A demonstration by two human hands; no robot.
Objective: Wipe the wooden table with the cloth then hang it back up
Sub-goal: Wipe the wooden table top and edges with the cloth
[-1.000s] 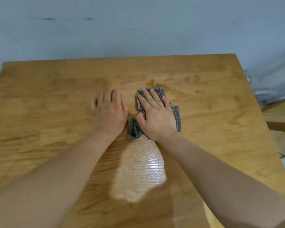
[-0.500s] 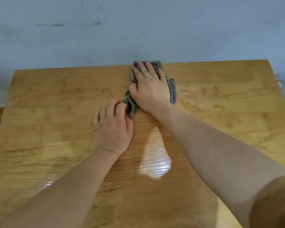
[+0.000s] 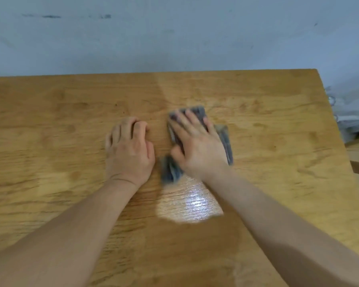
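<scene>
step: wiping | right hand (image 3: pixel 197 146): fingers flat, pressing cloth (image 3: pixel 224 139) mid-table (image 3: pixel 50 121) | left hand (image 3: pixel 129 150): fingers curled, holds nothing, rests on wood | left to do: probably more wiping, then hanging the cloth

on my feed the wooden table (image 3: pixel 278 162) fills most of the view, its grain yellow-brown and blotchy. a grey cloth (image 3: pixel 224 139) lies bunched on it just right of the middle, blurred. the right hand (image 3: pixel 197 148) presses it flat with straight, spread fingers. just beside the cloth, not touching it, the left hand (image 3: pixel 131 150) rests on bare wood with its fingers curled under. i see a glossy patch of glare (image 3: pixel 191 204) on the near side of the cloth.
</scene>
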